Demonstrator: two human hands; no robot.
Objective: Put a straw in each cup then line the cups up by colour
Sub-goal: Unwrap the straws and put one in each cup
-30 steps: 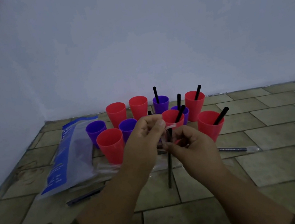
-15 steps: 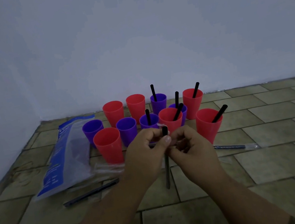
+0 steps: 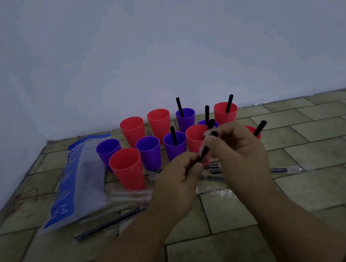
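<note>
Several red and purple cups cluster on the tiled floor near the wall. Black straws stand in a purple cup, another purple cup, a red cup and others. A front red cup, two back red cups and two purple cups hold none. Both hands hold one black straw in front of the cups. My right hand grips its upper end, where a scrap of clear wrapper shows. My left hand pinches the lower part.
A blue and clear plastic bag lies at the left. Wrapped straws and clear wrappers lie on the floor under and beside my hands. The white wall stands right behind the cups.
The straw has tilted from upright to slanting up and right. My right hand has risen to its top end and my left hand has dropped lower on it.
</note>
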